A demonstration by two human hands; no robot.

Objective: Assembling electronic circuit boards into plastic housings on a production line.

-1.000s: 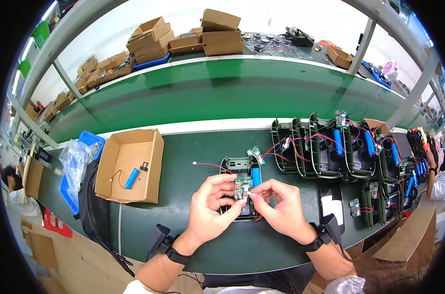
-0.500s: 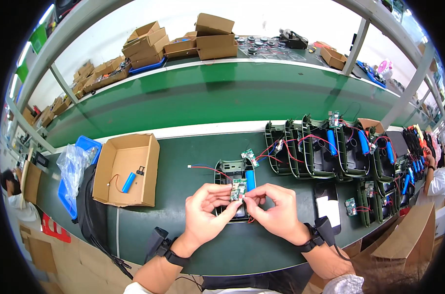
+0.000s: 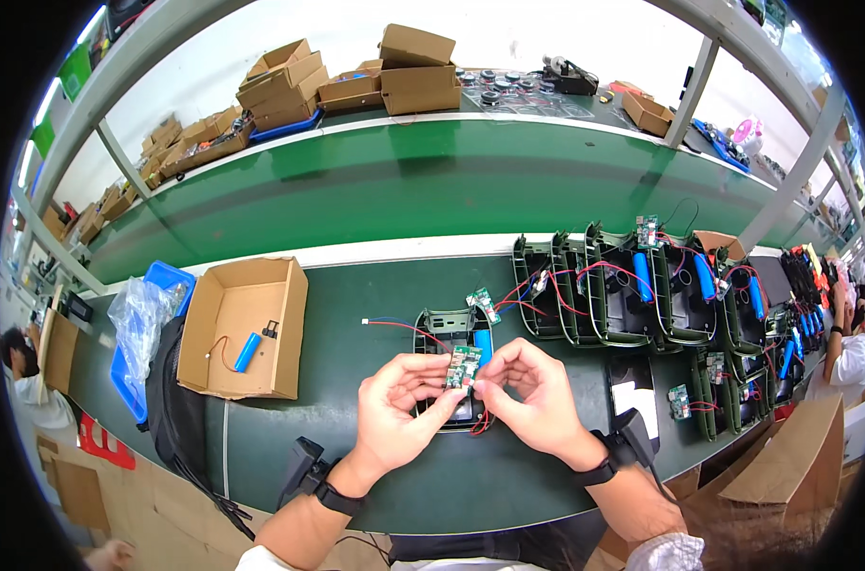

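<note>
1. The largest thing we see is the dark green, flat tabletop (image 3: 432, 500), which carries all the items below.
2. On its right side we find a row of dark green, hollow plastic housings (image 3: 615, 306), standing close together, with red wires and blue cylinders among them.
3. On the left we notice an open, brown cardboard box (image 3: 228, 305); one blue cylinder with a thin wire (image 3: 248, 352) lies inside.
4. Between them, we see a single dark green plastic housing (image 3: 442, 322), partly covered by the hands.
5. The left hand (image 3: 399, 404) is grasping the board of item 8 by its left and lower edges.
6. The right hand (image 3: 537, 404) has thumb and forefinger together at the lower right of this board; we cannot tell what they pinch.
7. Along the right side of the single housing we see a blue, smooth cylinder (image 3: 483, 344).
8. The small green, rectangular circuit board (image 3: 464, 364) is between the hands, over the single housing.
9. Smallest is a white wire connector (image 3: 365, 322), left of that housing.
</note>
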